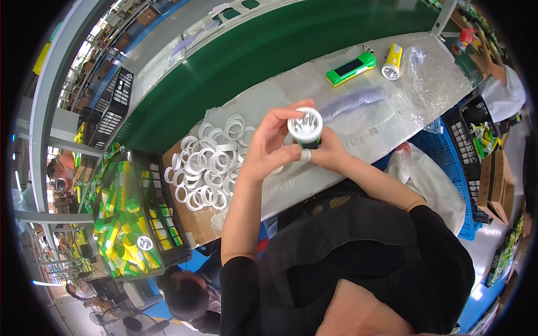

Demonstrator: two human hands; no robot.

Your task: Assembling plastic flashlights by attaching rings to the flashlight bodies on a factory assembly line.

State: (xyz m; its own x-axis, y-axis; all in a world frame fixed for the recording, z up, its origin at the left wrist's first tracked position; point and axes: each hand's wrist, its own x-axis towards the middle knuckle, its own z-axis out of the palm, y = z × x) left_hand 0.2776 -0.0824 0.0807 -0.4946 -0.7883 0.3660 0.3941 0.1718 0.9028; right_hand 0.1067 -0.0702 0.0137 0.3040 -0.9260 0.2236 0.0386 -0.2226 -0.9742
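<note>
In front of my chest, both hands are closed on a flashlight [306, 126] with a white rim, a shiny reflector and a dark green body. My left hand [264, 147] has its fingers at the white rim and its thumb lower down. From the other side, my right hand [332, 152] grips the body, most of which is hidden. A small white piece [305, 155] shows by the right fingertips; I cannot tell whether it is a loose ring. Left of my hands lies a heap of white rings [216, 159].
A row of thin clear discs [358, 102] lies beyond my hands. Farther back are a green lamp [351, 69] and a yellow flashlight [392, 61], beside crumpled clear plastic [417, 92]. A crate [185, 255] of green and yellow flashlights stands left. Other people work nearby.
</note>
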